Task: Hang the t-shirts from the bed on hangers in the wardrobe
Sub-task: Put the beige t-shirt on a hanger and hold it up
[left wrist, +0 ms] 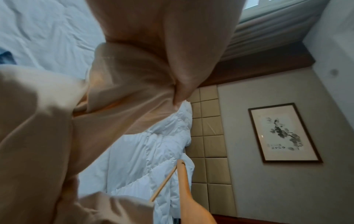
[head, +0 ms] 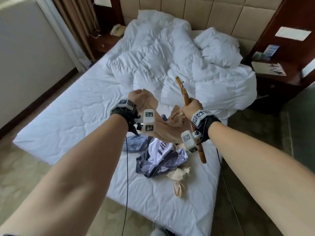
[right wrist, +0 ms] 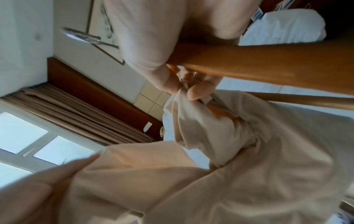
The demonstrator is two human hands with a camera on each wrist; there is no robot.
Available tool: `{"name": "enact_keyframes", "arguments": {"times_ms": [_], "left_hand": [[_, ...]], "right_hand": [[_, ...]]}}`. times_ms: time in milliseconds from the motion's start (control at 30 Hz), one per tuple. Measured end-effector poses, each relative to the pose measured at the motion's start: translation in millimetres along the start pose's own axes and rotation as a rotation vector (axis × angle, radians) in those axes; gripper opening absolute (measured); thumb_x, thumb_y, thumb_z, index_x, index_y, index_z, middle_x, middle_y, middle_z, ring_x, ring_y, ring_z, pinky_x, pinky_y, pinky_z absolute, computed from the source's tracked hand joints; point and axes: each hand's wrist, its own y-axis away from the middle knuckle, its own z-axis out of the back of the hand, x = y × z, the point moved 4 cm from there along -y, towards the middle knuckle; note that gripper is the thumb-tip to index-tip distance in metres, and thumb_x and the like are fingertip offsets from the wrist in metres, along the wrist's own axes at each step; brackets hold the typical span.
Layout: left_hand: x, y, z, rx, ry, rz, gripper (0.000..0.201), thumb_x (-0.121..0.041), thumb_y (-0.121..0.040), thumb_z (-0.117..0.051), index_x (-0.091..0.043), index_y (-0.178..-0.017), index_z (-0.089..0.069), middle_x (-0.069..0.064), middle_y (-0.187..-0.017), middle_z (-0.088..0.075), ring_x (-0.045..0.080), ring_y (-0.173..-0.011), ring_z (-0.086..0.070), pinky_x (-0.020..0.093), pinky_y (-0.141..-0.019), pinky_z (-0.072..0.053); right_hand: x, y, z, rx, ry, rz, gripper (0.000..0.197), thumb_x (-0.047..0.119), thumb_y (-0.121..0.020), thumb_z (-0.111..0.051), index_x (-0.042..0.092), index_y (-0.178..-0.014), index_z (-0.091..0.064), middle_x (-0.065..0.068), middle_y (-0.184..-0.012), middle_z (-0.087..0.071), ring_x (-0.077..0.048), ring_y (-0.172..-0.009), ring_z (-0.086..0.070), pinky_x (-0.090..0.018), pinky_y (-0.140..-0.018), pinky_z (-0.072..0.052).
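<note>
Beige t-shirt (head: pixel 172 123): It hung bunched up in the air between the two hands, over the near part of the bed (head: pixel 71 116).
Left hand (head: pixel 136 97): Its fingers were curled tight round a fold of the beige t-shirt.
Right hand (head: pixel 191 106): It held the wooden hanger (head: pixel 185 97) and also pinched a bit of the same shirt near the neck.
How the shirt would handle: It looked soft, light and floppy. It would likely sag and twist, so it seemed best held at the neck hole or the shoulders.
How the hanger would handle: It looked hard, stiff and smooth. Cloth could slide off its arms. The middle, near the metal hook (right wrist: pixel 82 35), looked like the best place to hold.
Which way the hanger pointed: Its long side ran away from the person, one end toward the white duvet (head: pixel 170 57), the other end back toward the person.
Other t-shirts: A white and blue t-shirt (head: pixel 162 157) lay crumpled on the bed under the hands, with a light blue one (head: pixel 136 142) beside it.
</note>
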Motion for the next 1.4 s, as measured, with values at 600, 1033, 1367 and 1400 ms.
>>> {"name": "enact_keyframes", "arguments": {"times_ms": [600, 1033, 1367, 1400], "left_hand": [[-111.6, 67.7, -22.4, 0.205, -0.387, -0.288, 0.056, -0.019, -0.085, -0.074, -0.014, -0.136, -0.053, 0.005, -0.13, -0.06, 0.022, -0.116, -0.059, 0.037, -0.094, -0.052], [-139.6, 102.8, -33.8, 0.348, -0.179, -0.346, 0.021, -0.013, -0.099, -0.048, -0.005, -0.107, -0.066, 0.009, -0.1, -0.065, 0.023, -0.098, -0.064, 0.045, -0.088, -0.057], [-162.1, 131.7, -19.9, 0.391, 0.141, -0.327, 0.025, -0.008, -0.096, -0.04, -0.016, -0.076, -0.053, 0.009, -0.078, -0.065, 0.025, -0.069, -0.061, 0.037, -0.063, -0.054], [-163.7, 135.4, -18.9, 0.403, 0.14, -0.328, 0.023, -0.006, -0.094, -0.04, -0.015, -0.076, -0.051, 0.009, -0.079, -0.067, 0.025, -0.068, -0.063, 0.037, -0.064, -0.054]], "right_hand": [[113.9, 53.5, 104.5, -0.12, -0.255, 0.195, 0.019, 0.016, -0.073, -0.076, 0.019, -0.071, -0.058, -0.009, -0.079, -0.069, -0.033, -0.084, -0.071, -0.046, -0.08, -0.06], [145.5, 77.2, 127.5, -0.156, -0.15, 0.302, 0.014, 0.025, -0.084, -0.068, 0.021, -0.075, -0.058, -0.007, -0.082, -0.067, -0.029, -0.084, -0.068, -0.044, -0.083, -0.058], [141.2, 103.6, 106.6, 0.105, -0.217, 0.249, 0.008, -0.005, -0.087, -0.064, 0.002, -0.09, -0.06, -0.015, -0.088, -0.065, -0.022, -0.074, -0.066, -0.025, -0.059, -0.06], [144.6, 103.9, 104.9, 0.109, -0.258, 0.262, 0.011, -0.006, -0.089, -0.062, 0.005, -0.087, -0.059, -0.016, -0.088, -0.065, -0.023, -0.074, -0.066, -0.026, -0.057, -0.06]]}}
